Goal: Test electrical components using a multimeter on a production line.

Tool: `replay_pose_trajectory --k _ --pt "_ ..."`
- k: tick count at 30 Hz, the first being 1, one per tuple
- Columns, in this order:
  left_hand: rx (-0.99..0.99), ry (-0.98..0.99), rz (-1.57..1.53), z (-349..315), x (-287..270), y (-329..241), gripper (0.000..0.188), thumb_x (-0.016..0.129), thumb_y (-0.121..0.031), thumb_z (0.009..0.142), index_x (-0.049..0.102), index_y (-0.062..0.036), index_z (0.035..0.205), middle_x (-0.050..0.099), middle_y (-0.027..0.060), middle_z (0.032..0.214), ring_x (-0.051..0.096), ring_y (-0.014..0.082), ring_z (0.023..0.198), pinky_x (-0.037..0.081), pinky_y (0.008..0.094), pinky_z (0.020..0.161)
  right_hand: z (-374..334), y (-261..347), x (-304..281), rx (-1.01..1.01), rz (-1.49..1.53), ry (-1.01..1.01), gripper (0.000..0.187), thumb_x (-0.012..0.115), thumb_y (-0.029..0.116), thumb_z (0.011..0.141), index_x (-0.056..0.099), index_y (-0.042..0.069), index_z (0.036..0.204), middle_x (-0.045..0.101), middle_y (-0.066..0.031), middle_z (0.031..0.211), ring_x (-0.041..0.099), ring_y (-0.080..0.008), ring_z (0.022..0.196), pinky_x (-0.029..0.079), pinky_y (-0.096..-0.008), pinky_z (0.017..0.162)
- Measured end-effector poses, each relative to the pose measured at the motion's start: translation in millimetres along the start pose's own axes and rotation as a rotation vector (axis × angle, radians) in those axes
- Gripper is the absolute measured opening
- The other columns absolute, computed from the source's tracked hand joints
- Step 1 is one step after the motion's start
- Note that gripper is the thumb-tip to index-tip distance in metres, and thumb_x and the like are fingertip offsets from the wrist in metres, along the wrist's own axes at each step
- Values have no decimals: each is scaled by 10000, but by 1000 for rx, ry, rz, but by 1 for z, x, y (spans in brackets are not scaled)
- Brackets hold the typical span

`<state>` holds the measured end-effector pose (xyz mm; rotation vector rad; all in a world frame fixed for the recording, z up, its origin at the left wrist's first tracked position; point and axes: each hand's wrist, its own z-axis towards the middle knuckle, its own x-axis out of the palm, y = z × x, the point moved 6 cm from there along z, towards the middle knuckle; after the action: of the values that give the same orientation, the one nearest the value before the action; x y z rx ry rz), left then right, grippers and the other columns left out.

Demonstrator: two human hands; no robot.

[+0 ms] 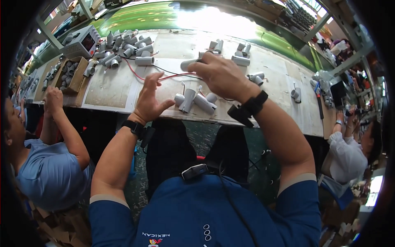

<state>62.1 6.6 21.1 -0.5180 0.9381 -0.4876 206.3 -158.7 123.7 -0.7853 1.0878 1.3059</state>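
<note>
My right hand [227, 76] reaches over the table with its fingers closed on a grey plastic tube piece [188, 65]; its far part is hidden under the fingers. A second grey piece shows just behind the knuckles. My left hand [151, 101] is held above the table's near edge, thumb and fingers apart, with nothing in it. Between my hands, close to the edge, lie a grey T-shaped tube piece [188, 101] and another one [205, 103], with short wires sticking up. A red wire [169, 76] and a black wire run across the table behind my left hand.
A heap of grey tube pieces [129, 45] lies at the back left, beside a boxy meter [81, 42] and a cardboard box [78, 80] of parts. More pieces [240, 60] stand at the back and right. A green belt [148, 16] runs behind. Co-workers sit on both sides.
</note>
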Motion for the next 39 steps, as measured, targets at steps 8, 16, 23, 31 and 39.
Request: replay_pose_trajectory --k 8,16,23,31,39 --pt "-54 -157 -398 -28 25 -75 613 814 -173 884 506 -36 1396 621 144 1249 619 235 1120 505 365 961 -65 66 1 -56 483 -64 342 696 131 950 670 192 1285 624 -101 1028 663 -295 884 551 -408 751" --pt "-410 -296 -518 -42 1 -22 319 745 -50 942 610 -27 1231 688 76 1057 653 149 968 530 289 870 -170 -58 -4 531 69 -258 502 782 259 902 627 10 1311 667 -207 1198 666 -369 1034 539 -434 932" --pt "-486 -330 -531 -49 -6 7 298 788 -96 924 608 -31 1152 688 57 992 649 114 905 537 273 809 -226 -135 3 947 -141 158 510 793 394 866 670 -17 1142 703 -249 1111 681 -401 1051 551 -452 911" --pt "-436 -355 -318 -49 -12 -12 295 806 -102 897 597 -28 1091 686 47 936 650 125 811 543 280 753 -217 -150 18 1230 339 284 264 708 176 788 697 -52 921 723 -245 894 708 -400 849 571 -428 802" --pt "-642 -301 -1156 -78 3 -31 225 652 -215 1005 594 -42 1138 688 89 931 659 187 786 554 318 711 -205 -137 8 998 543 30 115 691 84 878 685 -5 952 671 -51 763 623 -120 666 496 -269 590"
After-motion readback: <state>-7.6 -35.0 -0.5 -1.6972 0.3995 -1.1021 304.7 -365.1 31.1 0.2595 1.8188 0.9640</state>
